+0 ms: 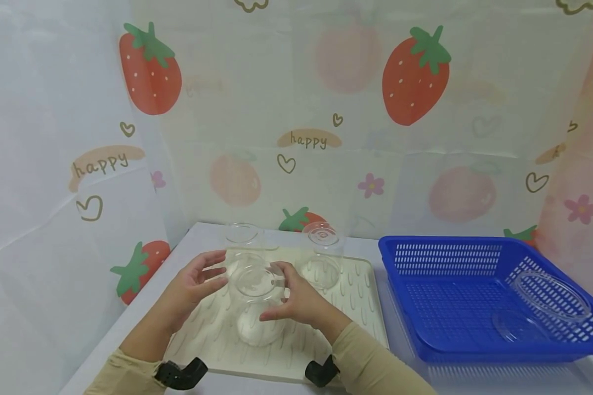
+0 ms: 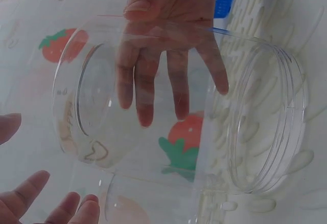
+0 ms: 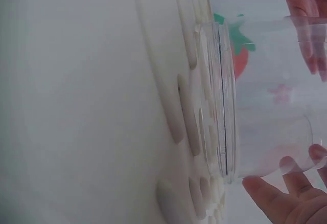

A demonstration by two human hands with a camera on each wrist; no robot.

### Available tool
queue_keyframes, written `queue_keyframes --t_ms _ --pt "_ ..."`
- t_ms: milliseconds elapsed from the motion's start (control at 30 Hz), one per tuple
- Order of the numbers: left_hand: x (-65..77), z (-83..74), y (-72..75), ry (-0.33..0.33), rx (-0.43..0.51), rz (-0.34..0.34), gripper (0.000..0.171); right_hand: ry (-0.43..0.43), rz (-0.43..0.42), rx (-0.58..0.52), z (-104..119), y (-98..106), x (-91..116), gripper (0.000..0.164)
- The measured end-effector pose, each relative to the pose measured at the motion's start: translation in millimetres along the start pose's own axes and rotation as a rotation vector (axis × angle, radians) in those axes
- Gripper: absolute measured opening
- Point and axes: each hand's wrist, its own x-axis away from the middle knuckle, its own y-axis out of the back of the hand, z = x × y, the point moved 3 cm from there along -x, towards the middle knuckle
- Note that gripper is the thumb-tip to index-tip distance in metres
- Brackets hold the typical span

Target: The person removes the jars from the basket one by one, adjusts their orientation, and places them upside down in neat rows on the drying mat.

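Note:
A clear, wide plastic jar (image 1: 258,312) stands upside down on a cream drying mat (image 1: 205,345), its threaded mouth (image 3: 218,101) against the ridges in the right wrist view. My right hand (image 1: 301,299) is beside the jar's right side, fingers spread and fairly straight; they show through the wall in the left wrist view. Whether the fingertips touch it is hard to tell. To the jar's left, my left hand (image 1: 197,282) is held with relaxed fingers, apart from it. Two similar clear jars, a left one (image 1: 244,241) and a right one (image 1: 322,252), stand behind.
At the right is a blue perforated basket (image 1: 454,349) with clear round-rimmed plastic (image 1: 552,296) inside. A white table (image 1: 121,334) extends around the mat. Strawberry-printed cloth (image 1: 296,82) hangs behind and at both sides.

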Motion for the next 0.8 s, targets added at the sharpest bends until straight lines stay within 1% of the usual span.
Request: queue_keyframes --t_ms 200,367,533,667,800 --pt "-0.5 0.3 -0.8 -0.005 0.001 0.0 0.055 -0.011 0.007 -0.004 3.3 1.1 2.0 0.094" --pt "-0.4 1.1 0.1 -0.006 -0.008 -0.013 0.054 -0.014 0.014 0.003 4.2 4.3 3.2 0.097" --pt "0.0 1.3 1.6 -0.015 -0.018 -0.014 0.056 0.015 0.034 -0.013 9.8 11.1 3.3 0.099" --pt "-0.6 -0.5 2.8 -0.021 -0.024 -0.018 0.057 0.034 0.052 0.023 17.8 18.7 4.7 0.096" --pt "-0.7 -4.4 4.7 -0.038 -0.036 -0.042 0.056 0.056 0.042 0.056 28.1 31.3 8.2 0.088"
